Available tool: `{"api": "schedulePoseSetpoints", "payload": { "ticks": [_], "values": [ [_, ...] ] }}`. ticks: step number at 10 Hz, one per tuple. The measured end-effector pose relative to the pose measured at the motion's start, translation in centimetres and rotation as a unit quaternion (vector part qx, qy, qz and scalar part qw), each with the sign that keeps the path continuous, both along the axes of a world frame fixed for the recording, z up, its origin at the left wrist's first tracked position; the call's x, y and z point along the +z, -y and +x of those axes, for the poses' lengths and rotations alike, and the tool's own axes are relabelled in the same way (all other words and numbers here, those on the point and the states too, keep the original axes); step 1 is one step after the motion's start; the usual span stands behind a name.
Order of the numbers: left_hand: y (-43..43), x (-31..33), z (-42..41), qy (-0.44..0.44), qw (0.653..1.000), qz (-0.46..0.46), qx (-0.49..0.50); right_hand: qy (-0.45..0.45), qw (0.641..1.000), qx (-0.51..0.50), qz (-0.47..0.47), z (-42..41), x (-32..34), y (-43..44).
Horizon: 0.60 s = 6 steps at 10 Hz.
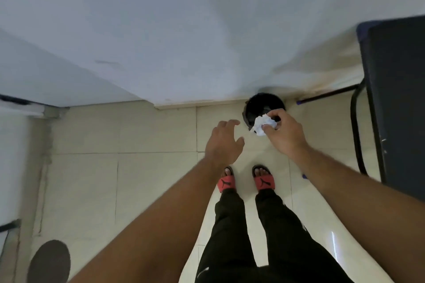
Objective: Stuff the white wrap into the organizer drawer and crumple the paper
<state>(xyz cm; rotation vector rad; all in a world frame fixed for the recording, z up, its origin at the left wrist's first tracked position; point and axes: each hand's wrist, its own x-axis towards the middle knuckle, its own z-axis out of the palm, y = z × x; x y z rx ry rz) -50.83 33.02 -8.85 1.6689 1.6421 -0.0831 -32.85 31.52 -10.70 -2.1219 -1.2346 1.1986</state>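
Right hand (pixel 285 132) pinched shut around a crumpled white ball of paper (pixel 264 125), thumb and fingertips clamped on its near side, held directly above the open mouth of a round black waste bin (pixel 262 104); left hand (pixel 224 142) empty, fingers spread and loosely curved, hovering just beside the bin's left edge without touching paper or rim; both forearms stretched forward and down over the pale tiled floor (pixel 138 167); feet in red slide sandals (pixel 226 182) planted near the bin, legs in black trousers; bin tucked against the foot of a white wall (pixel 184 41), with a dark-topped desk on a black metal frame (pixel 395 99) to the right; no organizer drawer and no white wrap anywhere in view, so that half of the task cannot be judged from here; paper already well crumpled, by the look of it, and seemingly about to be dropped.

Risks, as a judgement only: ball sits over the near rim rather than the bin's centre, so a release now could bounce off the edge and roll across the floor; loose crumpling could spring open in falling and catch on the rim; spread left hand so close could knock the light bin sideways; motion blur hints at a moving head, so aim may be poorer than it looks.
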Motion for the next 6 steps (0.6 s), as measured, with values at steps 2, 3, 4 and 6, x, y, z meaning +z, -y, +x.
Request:
{"api": "schedulePoseSetpoints", "payload": {
  "ticks": [2,3,4,6],
  "values": [
    [-4.8,-8.7,0.4,-0.016,0.998,-0.032,-0.061,0.068,0.995,-0.025,-0.071,2.9,-10.2,-3.2],
    [-6.8,-13.9,1.2,-0.016,0.997,-0.032,-0.075,0.091,0.990,-0.033,-0.099,4.6,-16.5,-4.4],
    [-8.0,-18.7,1.7,-0.011,0.997,-0.037,-0.070,0.101,0.987,-0.029,-0.118,5.3,-22.3,-5.6],
    [-8.9,-26.3,3.1,-0.017,0.996,-0.052,-0.068,0.099,0.987,-0.007,-0.129,5.2,-29.9,-7.4]
  ]
}}
